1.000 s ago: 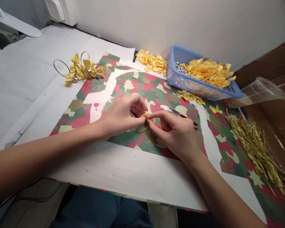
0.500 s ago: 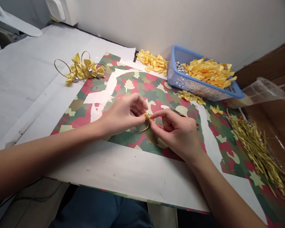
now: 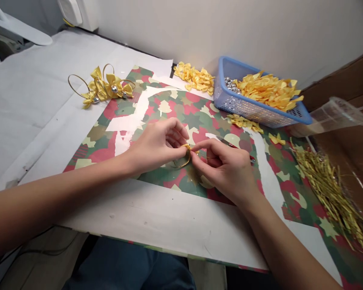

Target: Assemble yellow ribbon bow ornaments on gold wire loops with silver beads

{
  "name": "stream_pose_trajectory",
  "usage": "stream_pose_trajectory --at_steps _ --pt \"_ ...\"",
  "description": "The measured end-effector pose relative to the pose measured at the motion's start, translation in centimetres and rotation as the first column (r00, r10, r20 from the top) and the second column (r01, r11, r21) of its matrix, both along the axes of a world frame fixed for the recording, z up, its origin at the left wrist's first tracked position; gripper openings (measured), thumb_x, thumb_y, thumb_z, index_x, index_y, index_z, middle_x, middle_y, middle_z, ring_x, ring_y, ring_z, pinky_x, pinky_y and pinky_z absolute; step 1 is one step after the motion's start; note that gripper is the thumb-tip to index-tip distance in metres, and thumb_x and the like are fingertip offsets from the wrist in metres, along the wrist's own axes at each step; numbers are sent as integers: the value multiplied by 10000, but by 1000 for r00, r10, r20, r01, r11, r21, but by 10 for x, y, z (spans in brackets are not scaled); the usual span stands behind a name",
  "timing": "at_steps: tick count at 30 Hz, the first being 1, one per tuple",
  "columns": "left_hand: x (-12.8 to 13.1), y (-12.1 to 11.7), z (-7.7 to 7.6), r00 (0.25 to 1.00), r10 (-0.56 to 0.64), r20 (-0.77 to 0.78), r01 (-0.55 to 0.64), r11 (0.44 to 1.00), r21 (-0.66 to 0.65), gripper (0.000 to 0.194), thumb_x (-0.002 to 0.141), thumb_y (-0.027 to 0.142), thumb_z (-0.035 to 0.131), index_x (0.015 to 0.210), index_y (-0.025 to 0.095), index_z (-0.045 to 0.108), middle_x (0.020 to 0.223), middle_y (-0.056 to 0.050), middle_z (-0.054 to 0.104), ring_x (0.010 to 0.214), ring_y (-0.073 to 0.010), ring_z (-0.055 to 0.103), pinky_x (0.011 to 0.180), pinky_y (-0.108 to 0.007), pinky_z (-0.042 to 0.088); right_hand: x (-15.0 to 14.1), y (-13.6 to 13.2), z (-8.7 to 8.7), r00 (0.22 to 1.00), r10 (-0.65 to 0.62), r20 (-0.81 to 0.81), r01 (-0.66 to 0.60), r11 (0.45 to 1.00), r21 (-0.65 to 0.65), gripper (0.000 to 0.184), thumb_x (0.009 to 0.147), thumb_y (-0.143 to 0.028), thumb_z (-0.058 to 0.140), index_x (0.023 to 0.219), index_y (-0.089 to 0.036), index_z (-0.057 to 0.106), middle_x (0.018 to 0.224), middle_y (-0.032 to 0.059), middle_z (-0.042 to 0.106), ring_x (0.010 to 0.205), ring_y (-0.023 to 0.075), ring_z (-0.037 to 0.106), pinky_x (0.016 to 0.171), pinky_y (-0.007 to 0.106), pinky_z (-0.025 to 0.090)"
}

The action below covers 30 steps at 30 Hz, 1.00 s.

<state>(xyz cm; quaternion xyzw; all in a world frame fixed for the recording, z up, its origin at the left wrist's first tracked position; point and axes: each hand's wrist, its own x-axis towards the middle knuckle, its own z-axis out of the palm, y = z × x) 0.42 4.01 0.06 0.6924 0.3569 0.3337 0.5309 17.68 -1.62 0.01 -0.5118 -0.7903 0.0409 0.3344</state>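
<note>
My left hand (image 3: 155, 146) and my right hand (image 3: 226, 169) meet over the red and green patterned paper (image 3: 199, 117) in the middle of the table. Both pinch a small gold ring with a yellow ribbon bow (image 3: 184, 158) between thumb and fingertips. The ring hangs just below my left fingertips, and the bow sits where the two hands touch. Red-handled scissors (image 3: 236, 148) lie partly hidden behind my right hand.
Finished gold rings with yellow bows and silver bells (image 3: 104, 86) lie at the back left. A blue basket (image 3: 260, 110) of yellow bows and bells stands back right, with loose bows (image 3: 195, 78) beside it. Gold wire ties (image 3: 329, 189) lie at right, near a clear plastic cup (image 3: 332, 114).
My right fingers have curled in a little closer on the bow. Otherwise both hands stay in place.
</note>
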Motion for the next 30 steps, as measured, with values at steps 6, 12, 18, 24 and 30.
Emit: stream_pose_trajectory --at_steps 6,12,18,24,30 --pt "1 0 0 1000 21 12 -21 1000 4 159 669 72 653 792 142 579 729 -3 635 664 -114 630 612 -233 547 2 0 1 999 -35 14 35 999 0 37 789 -139 622 764 -165 626 494 -105 272 409 58 283 423 185 264" --pt "1 -2 0 999 30 15 -30 999 11 165 658 50 654 781 133 583 713 1 631 649 -103 620 594 -212 536 0 -1 2 999 -29 38 28 999 33 53 796 -157 632 743 -161 637 487 -102 269 402 59 279 411 189 264" --pt "1 -2 1 999 37 11 -37 999 14 156 667 54 658 767 140 575 700 10 626 638 -98 613 590 -214 534 -4 -2 -1 999 -13 38 10 998 64 60 779 -118 625 734 -157 633 501 -102 262 406 53 273 410 183 264" --pt "0 0 -2 999 31 14 -31 1000 0 164 663 58 658 779 141 578 720 2 632 657 -107 620 606 -226 544 -4 -2 1 999 -27 22 26 998 55 51 785 -136 619 746 -168 614 511 -103 252 414 56 273 418 184 267" --pt "1 -1 -2 999 39 18 -38 999 -5 166 659 59 658 775 144 575 718 5 632 651 -108 620 607 -232 544 -2 -3 4 999 -31 27 30 999 25 52 784 -139 599 758 -183 595 494 -106 271 400 59 291 424 185 284"
